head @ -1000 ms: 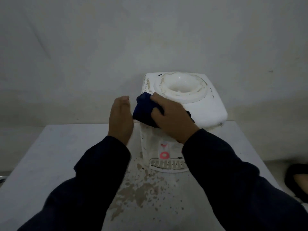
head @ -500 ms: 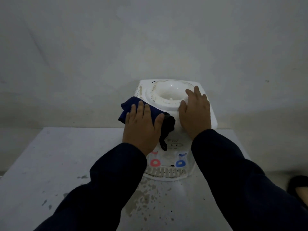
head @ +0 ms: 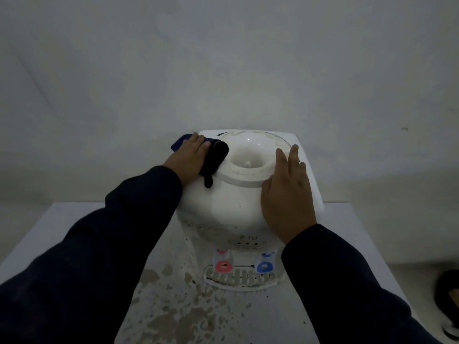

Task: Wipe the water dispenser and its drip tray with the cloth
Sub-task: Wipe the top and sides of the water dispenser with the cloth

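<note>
A white tabletop water dispenser [head: 233,207] stands in the middle of the view, its round bottle socket facing up. My left hand [head: 190,157] presses a dark blue cloth [head: 214,156] onto the top's far left corner, beside the socket rim. My right hand [head: 288,194] lies flat and empty on the top's right side, fingers together. Low on the front are a red tap [head: 223,265], a blue tap [head: 264,265] and the slotted drip tray [head: 238,279].
The dispenser stands on a white table [head: 74,232] against a pale wall [head: 223,70]. Brown splash stains [head: 171,316] cover the tabletop in front of the drip tray. A sandalled foot [head: 449,301] shows at the lower right, beyond the table's edge.
The cloth passed from my right hand to my left. My left hand has slid it from the top's front left to its far left corner. My right hand stays flat on the right side.
</note>
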